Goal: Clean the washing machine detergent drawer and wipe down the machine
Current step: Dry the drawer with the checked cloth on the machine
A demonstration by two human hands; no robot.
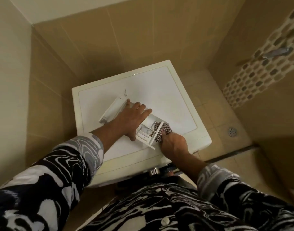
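Shows white plastic detergent drawer [150,121] lying diagonally on flat top of white washing machine [159,94]. Presses on it with flat left hand [129,120], fingers straight. Clutches crumpled brown-and-white patterned cloth [164,129] in right hand [173,144], against the drawer's right end.

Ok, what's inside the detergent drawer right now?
A patterned cloth, gripped by the right hand, fills one end of the drawer; small white inserts show in the next compartment. The left hand covers the rest.
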